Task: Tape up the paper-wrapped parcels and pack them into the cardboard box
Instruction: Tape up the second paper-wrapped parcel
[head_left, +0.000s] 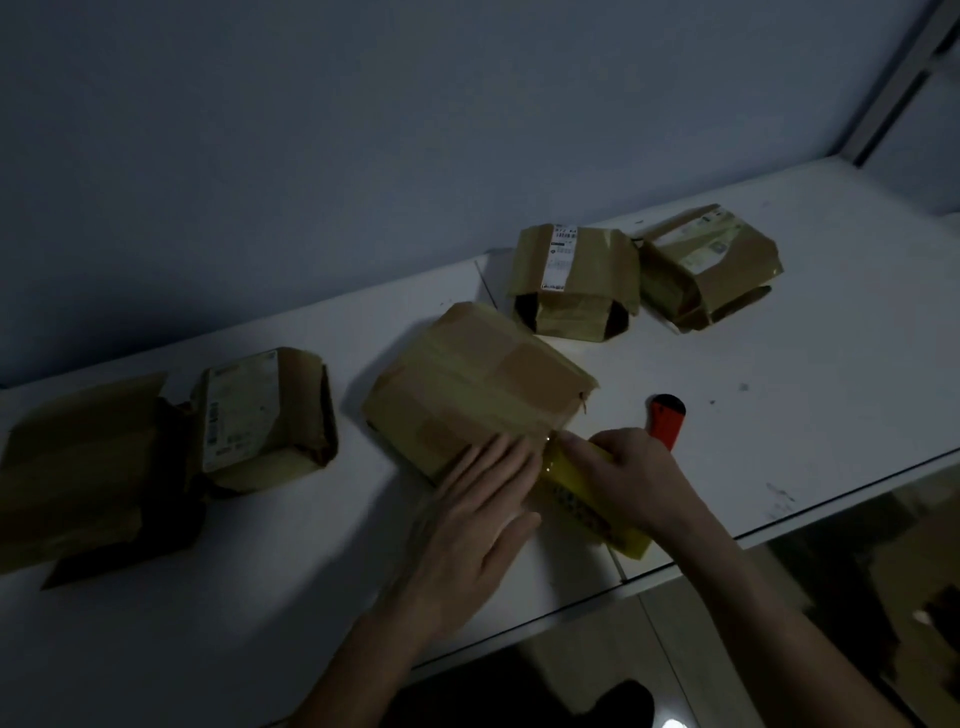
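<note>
The middle parcel (478, 387) is lain flat on the white surface (779, 364), its near edge turned toward the person, presumably so that tape can be run across the seam. It is pressed down by the left hand (480, 512), fingers straight and spread over the near corner, nothing being gripped; the parcel is thereby judged to be kept from sliding while tape is drawn. A yellowish tape roll (582, 499) is gripped by the right hand (631, 475), fingers curled over it, just beside the parcel's near right corner. Whether a strip is already stuck to the paper cannot be told in the dim light. An orange-and-black tool (667, 415), probably a cutter, is left near the right hand, within reach; its lower part is hidden by that hand. Two labelled parcels (574, 280) (709, 265) are set touching at the back, and a third (265, 418) is placed at the left against a brown cardboard box (83, 467), which is cut off by the frame edge. Its inside cannot be made out.
</note>
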